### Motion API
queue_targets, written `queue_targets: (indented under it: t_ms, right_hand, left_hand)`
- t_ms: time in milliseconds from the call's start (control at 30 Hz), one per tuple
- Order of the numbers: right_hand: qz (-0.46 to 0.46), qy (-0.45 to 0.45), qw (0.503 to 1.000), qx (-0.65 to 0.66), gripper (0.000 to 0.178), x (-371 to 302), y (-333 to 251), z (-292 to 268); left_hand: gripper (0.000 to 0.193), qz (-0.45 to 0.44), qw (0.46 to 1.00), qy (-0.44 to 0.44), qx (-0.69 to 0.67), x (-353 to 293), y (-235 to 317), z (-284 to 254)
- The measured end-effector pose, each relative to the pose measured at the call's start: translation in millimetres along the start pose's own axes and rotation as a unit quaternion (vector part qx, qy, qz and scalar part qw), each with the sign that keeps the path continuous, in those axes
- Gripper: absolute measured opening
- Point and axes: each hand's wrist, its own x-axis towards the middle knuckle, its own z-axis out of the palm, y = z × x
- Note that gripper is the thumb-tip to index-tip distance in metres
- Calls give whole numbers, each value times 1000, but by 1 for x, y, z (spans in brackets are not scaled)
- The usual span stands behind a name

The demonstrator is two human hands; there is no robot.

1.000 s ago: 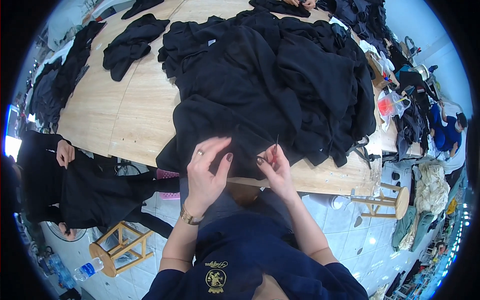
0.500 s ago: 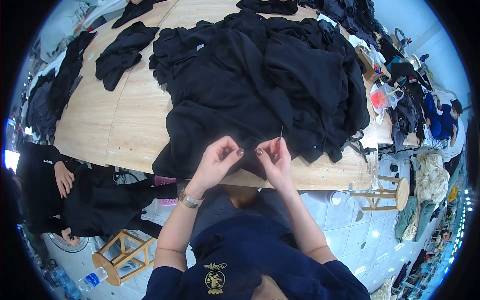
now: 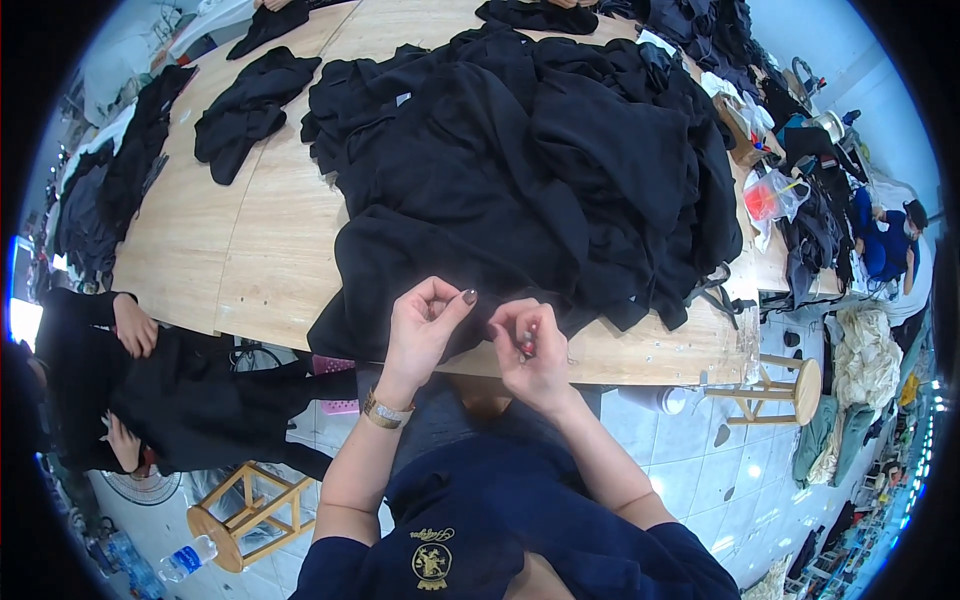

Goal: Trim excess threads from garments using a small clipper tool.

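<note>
A large heap of black garments [image 3: 520,170] lies on the table in front of me. At its near edge my left hand [image 3: 420,325] is closed, thumb and forefinger pinched together over the dark cloth. Whatever is in that pinch is too small to make out. My right hand [image 3: 535,355] is close beside it, fingers curled in toward the palm. A small red-handled tool [image 3: 528,345] shows between those fingers; its thin tip is hidden. Both hands are just above the table's front edge, with black fabric behind them.
The wooden table [image 3: 270,250] carries another black garment piece [image 3: 255,110] at left. A plastic bag with a red drink [image 3: 765,200] is at the right edge. Another person in black [image 3: 160,380] is at left, near a wooden stool [image 3: 250,520]; a second stool [image 3: 790,390] stands right.
My right hand has turned and curled inward, so the red tool's thin tip no longer shows. The left hand has shifted slightly, still pinched. The person at left has moved their hands.
</note>
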Motion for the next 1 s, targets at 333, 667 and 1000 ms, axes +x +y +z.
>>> queue_targets:
  t_ms: [333, 667, 1000]
  right_hand:
    - [155, -126, 971, -131, 25, 1, 4, -28]
    - [35, -144, 960, -237, 24, 7, -1, -25]
    - [31, -152, 959, -237, 24, 8, 0, -27]
  left_hand:
    - [11, -38, 998, -12, -56, 1, 4, -7]
    - [11, -19, 996, -22, -85, 2, 5, -5]
    - [13, -11, 998, -15, -57, 3, 3, -7]
